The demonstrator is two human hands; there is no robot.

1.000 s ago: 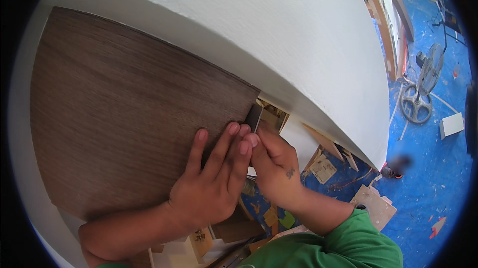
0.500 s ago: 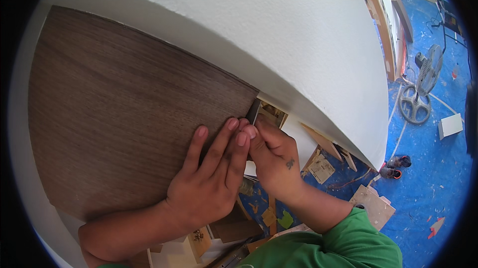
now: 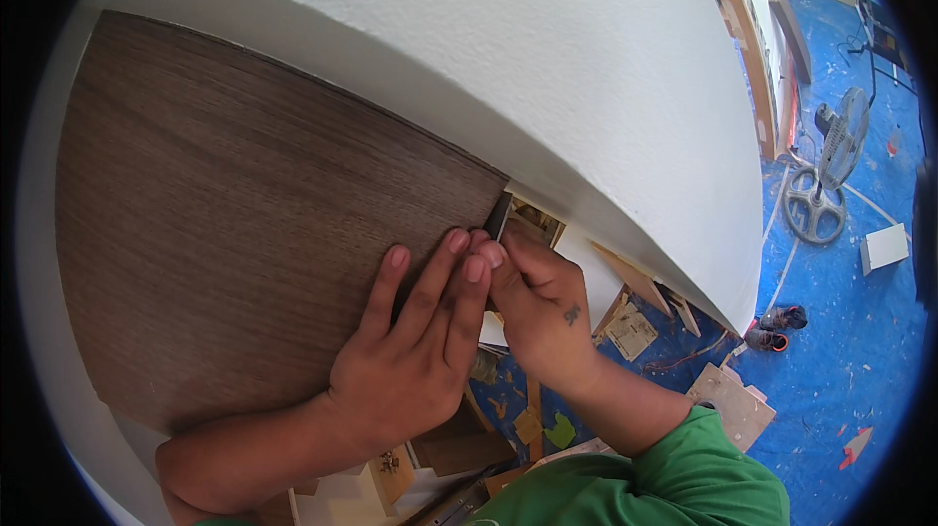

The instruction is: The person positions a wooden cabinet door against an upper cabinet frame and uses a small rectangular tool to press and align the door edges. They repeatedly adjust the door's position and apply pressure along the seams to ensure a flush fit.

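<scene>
A dark brown wood-grain panel lies flat against the white wall, filling the left. My left hand rests on its right part, fingers stretched and spread, with fingertips near the edge. At that edge my right hand is closed in a pinch, thumb beside the left fingertips. A narrow dark strip with a thin pale line shows just above the pinch, along the panel's edge near the wall corner. The fingers hide whatever is between them, so I cannot tell whether they grip this strip.
The white wall curves across the top. Below the panel edge are wood offcuts, a cardboard piece and scraps on blue floor sheeting. A grey fan, shoes and a white box stand to the right.
My right hand has shifted very slightly down along the panel edge, and more of the dark strip shows above the fingers. My left hand stays nearly in place.
</scene>
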